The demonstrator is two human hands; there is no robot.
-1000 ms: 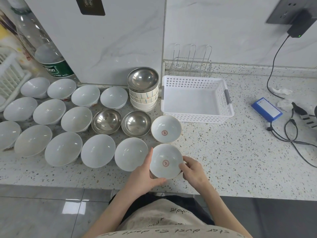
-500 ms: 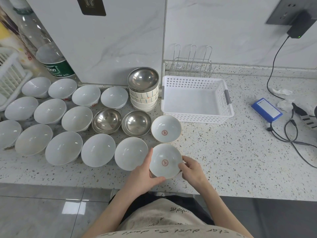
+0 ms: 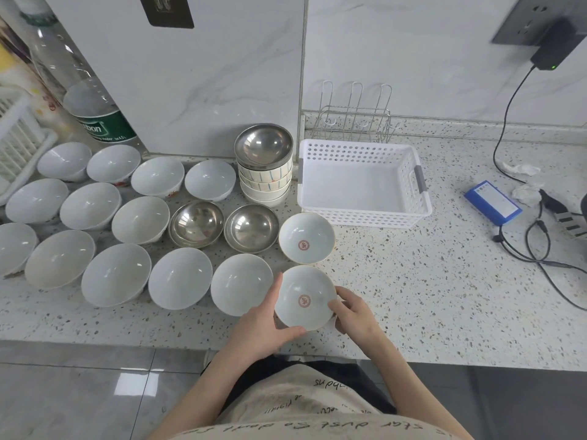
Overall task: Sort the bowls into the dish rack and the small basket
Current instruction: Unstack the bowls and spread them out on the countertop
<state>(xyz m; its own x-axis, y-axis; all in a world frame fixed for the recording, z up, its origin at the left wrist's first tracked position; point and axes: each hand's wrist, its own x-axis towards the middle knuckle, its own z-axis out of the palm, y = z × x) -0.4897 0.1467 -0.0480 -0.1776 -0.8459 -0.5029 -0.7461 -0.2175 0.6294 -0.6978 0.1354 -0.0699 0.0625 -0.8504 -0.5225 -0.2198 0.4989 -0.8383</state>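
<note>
A small white bowl with a red seal mark [image 3: 303, 296] sits near the counter's front edge, held from both sides. My left hand [image 3: 265, 325] grips its left rim and underside; my right hand [image 3: 351, 314] grips its right rim. A matching red-marked bowl [image 3: 306, 238] stands just behind it. The white perforated small basket [image 3: 362, 214] lies further back, with the wire dish rack [image 3: 355, 122] against the wall behind it. Several plain white bowls [image 3: 179, 277] fill the counter's left half, along with two steel bowls [image 3: 197, 223] and a bowl stack topped by a steel bowl [image 3: 263, 147].
A blue battery pack [image 3: 492, 201], black cables [image 3: 536, 246] and crumpled tissue [image 3: 521, 169] lie at the right. A charger [image 3: 556, 46] is plugged into the wall socket. A large water bottle [image 3: 92, 112] and a white slatted crate [image 3: 19, 144] stand at the far left.
Both hands still hold the red-marked bowl; it has edged slightly away from me on the counter. Nothing else has moved.
</note>
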